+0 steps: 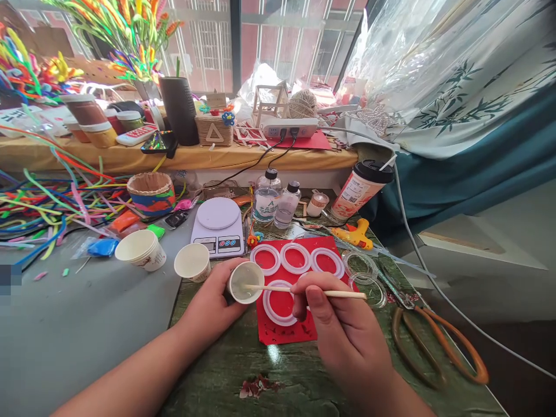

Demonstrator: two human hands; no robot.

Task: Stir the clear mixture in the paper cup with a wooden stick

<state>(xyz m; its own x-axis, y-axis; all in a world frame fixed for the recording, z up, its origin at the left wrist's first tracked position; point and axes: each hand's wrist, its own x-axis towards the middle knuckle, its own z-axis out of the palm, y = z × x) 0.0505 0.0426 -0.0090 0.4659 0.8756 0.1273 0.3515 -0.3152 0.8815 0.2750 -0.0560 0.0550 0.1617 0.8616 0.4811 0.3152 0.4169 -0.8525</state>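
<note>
My left hand (217, 295) is wrapped round a white paper cup (234, 296), tilted so that its inside shows. Cloudy, pale liquid covers the bottom of it. Pinched in the fingers of my right hand (339, 318) is a thin wooden stick (347, 294), its far end dipping into the cup. Under and beyond my right hand lies a red sheet (269, 335) bearing several white ring moulds (266, 259); one of them is partly hidden by my fingers. A second paper cup (191, 262) stands just left of the held one.
Behind the cups sits a white kitchen scale (217, 223). Two clear bottles (266, 202), a takeaway drink cup (358, 188) and a yellow glue gun (356, 234) stand or lie further back. Orange-handled scissors (452, 341) and clear rings (360, 266) lie at right; stacked cups (143, 250) at left.
</note>
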